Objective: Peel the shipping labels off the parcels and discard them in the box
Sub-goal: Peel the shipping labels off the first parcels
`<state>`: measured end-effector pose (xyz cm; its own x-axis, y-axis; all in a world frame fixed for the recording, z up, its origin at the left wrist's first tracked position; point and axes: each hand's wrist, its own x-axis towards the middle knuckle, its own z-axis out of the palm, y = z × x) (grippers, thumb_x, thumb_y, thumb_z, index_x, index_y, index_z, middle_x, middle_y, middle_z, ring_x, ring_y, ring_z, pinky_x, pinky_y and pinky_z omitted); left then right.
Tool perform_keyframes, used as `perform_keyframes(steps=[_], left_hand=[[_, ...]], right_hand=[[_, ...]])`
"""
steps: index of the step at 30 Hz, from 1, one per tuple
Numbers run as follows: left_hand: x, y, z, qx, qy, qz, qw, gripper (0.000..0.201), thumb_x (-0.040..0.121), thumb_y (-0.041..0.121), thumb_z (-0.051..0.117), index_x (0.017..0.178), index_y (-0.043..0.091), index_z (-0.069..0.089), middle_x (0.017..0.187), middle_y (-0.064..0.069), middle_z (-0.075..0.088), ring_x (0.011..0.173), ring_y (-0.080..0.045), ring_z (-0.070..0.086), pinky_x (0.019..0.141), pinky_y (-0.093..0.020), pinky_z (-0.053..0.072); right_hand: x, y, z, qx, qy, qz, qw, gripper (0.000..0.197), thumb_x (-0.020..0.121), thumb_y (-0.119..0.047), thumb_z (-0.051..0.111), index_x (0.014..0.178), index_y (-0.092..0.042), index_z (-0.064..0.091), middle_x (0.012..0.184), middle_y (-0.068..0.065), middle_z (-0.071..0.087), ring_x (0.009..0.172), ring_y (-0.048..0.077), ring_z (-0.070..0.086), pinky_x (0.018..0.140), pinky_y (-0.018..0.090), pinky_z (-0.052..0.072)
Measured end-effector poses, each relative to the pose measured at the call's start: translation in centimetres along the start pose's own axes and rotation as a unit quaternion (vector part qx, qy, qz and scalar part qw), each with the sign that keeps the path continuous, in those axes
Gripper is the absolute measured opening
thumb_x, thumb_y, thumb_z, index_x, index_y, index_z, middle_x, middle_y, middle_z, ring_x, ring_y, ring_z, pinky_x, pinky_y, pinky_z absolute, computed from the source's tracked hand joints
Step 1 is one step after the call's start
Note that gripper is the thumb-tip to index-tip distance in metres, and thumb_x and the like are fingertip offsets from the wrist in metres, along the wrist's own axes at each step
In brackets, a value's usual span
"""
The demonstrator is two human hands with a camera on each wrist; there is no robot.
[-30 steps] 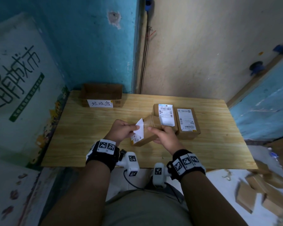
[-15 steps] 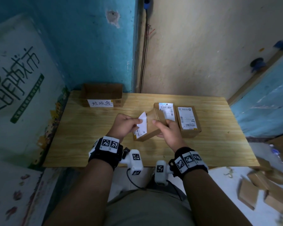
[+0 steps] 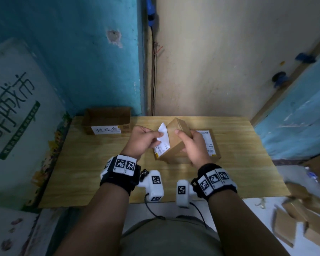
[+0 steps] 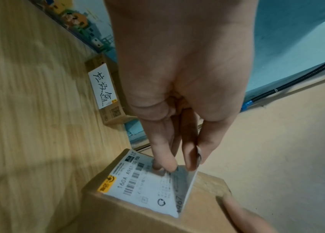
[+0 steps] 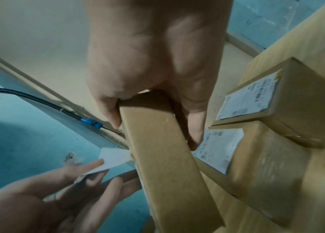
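My right hand (image 3: pixel 191 145) grips a small brown parcel (image 3: pixel 175 139), tilted up above the wooden table (image 3: pixel 92 163). Its white shipping label (image 3: pixel 163 143) is half peeled; the upper corner stands free and the lower part still sticks. My left hand (image 3: pixel 146 140) pinches that loose corner between thumb and fingers (image 4: pixel 165 160). In the left wrist view the label (image 4: pixel 147 186) bends up off the parcel (image 4: pixel 129 217). The right wrist view shows the parcel (image 5: pixel 163 149) in my fingers and the label's corner (image 5: pixel 111 157) beyond it. The open discard box (image 3: pixel 107 121) sits at the table's back left.
Two more labelled parcels (image 5: pixel 247 160) (image 5: pixel 277 100) lie on the table behind my right hand; in the head view only one (image 3: pixel 211 145) shows clearly. Several flat cardboard pieces (image 3: pixel 303 218) lie on the floor at the right. Walls close the table's back and left.
Both hands and the parcel have risen and moved away from me toward the table's back. The parcel is tilted more upright, and more of the label stands free.
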<state>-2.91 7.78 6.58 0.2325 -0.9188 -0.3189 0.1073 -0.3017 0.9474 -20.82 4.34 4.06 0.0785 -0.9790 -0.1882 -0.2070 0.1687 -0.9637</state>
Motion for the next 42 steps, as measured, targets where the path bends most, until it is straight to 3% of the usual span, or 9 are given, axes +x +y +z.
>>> perform_keyframes(steps=[2, 6, 12, 19, 25, 28, 31, 35, 42], left_hand=[[0.4, 0.6, 1.0, -0.012, 0.015, 0.008, 1.000, 0.035, 0.085, 0.003, 0.073, 0.094, -0.028, 0.061, 0.086, -0.027, 0.064, 0.072, -0.028, 0.065, 0.068, -0.023, 0.059], [1.2, 1.2, 3.4, -0.021, 0.030, 0.031, 0.999, 0.030, 0.086, 0.006, 0.072, 0.088, -0.024, 0.065, 0.086, -0.032, 0.068, 0.077, -0.028, 0.062, 0.084, -0.042, 0.056], [1.6, 1.0, 7.1, 0.023, 0.031, 0.070, 0.997, 0.027, 0.088, 0.011, 0.071, 0.066, -0.005, 0.072, 0.075, -0.027, 0.070, 0.068, -0.026, 0.064, 0.073, -0.037, 0.054], [2.1, 0.4, 9.5, 0.068, 0.042, 0.079, 0.994, 0.028, 0.092, 0.011, 0.067, 0.067, -0.002, 0.068, 0.065, -0.017, 0.064, 0.060, -0.015, 0.057, 0.061, -0.024, 0.047], [2.7, 0.1, 11.0, 0.061, 0.065, 0.067, 0.994, 0.019, 0.091, -0.003, 0.060, 0.085, 0.013, 0.070, 0.077, -0.004, 0.073, 0.068, -0.015, 0.070, 0.065, -0.030, 0.057], [2.6, -0.4, 11.3, 0.058, 0.082, 0.056, 0.993, 0.026, 0.090, 0.000, 0.062, 0.114, 0.010, 0.066, 0.092, -0.013, 0.073, 0.079, -0.025, 0.072, 0.073, -0.039, 0.058], [2.2, -0.8, 11.8, 0.044, 0.093, 0.045, 0.994, 0.037, 0.092, 0.002, 0.063, 0.124, 0.020, 0.054, 0.093, -0.009, 0.072, 0.069, -0.013, 0.072, 0.060, -0.027, 0.057], [1.7, -1.3, 12.3, 0.058, 0.085, 0.062, 0.993, 0.015, 0.094, 0.004, 0.063, 0.105, 0.013, 0.067, 0.086, -0.003, 0.075, 0.063, -0.003, 0.069, 0.056, -0.017, 0.052], [0.3, -2.0, 12.0, 0.049, 0.092, 0.069, 0.992, 0.020, 0.095, 0.004, 0.061, 0.076, 0.012, 0.066, 0.066, 0.009, 0.069, 0.061, 0.001, 0.064, 0.059, -0.014, 0.051]], right_hand=[[0.8, -0.8, -0.6, 0.016, -0.010, -0.007, 1.000, 0.037, 0.081, -0.050, 0.072, 0.100, -0.018, 0.073, 0.093, 0.000, 0.079, 0.089, 0.017, 0.075, 0.091, 0.047, 0.059], [2.0, -1.6, -2.3, 0.048, 0.009, -0.036, 0.998, 0.019, 0.089, -0.035, 0.074, 0.099, -0.019, 0.073, 0.091, -0.002, 0.079, 0.087, 0.013, 0.075, 0.091, 0.046, 0.059], [3.1, -0.5, -4.9, 0.086, 0.002, -0.019, 0.996, 0.030, 0.086, -0.042, 0.075, 0.102, -0.017, 0.073, 0.088, -0.004, 0.077, 0.088, 0.011, 0.074, 0.093, 0.044, 0.058], [4.5, 1.0, -6.6, 0.058, -0.009, -0.011, 0.998, 0.028, 0.085, -0.038, 0.076, 0.106, -0.020, 0.073, 0.097, -0.004, 0.079, 0.095, 0.012, 0.074, 0.094, 0.043, 0.058], [4.6, 1.5, -7.7, 0.033, -0.029, -0.034, 0.998, 0.020, 0.089, -0.030, 0.076, 0.105, -0.018, 0.072, 0.097, -0.004, 0.078, 0.090, 0.006, 0.073, 0.082, 0.024, 0.054], [4.8, 2.3, -8.4, 0.038, -0.042, -0.023, 0.998, 0.025, 0.089, -0.034, 0.074, 0.108, -0.019, 0.071, 0.099, -0.005, 0.078, 0.092, 0.006, 0.073, 0.085, 0.027, 0.054], [5.0, 3.0, -8.8, 0.029, -0.049, -0.011, 0.998, 0.033, 0.083, -0.048, 0.074, 0.106, -0.024, 0.071, 0.097, -0.009, 0.078, 0.093, 0.007, 0.072, 0.088, 0.032, 0.055], [5.3, 3.5, -9.3, 0.008, -0.060, -0.007, 0.998, 0.048, 0.071, -0.063, 0.070, 0.104, -0.027, 0.071, 0.095, -0.011, 0.078, 0.092, 0.009, 0.073, 0.091, 0.039, 0.057], [4.8, 3.5, -9.0, -0.003, -0.076, -0.050, 0.996, 0.035, 0.082, -0.046, 0.076, 0.109, -0.024, 0.070, 0.097, -0.010, 0.077, 0.089, 0.002, 0.072, 0.085, 0.028, 0.058]])
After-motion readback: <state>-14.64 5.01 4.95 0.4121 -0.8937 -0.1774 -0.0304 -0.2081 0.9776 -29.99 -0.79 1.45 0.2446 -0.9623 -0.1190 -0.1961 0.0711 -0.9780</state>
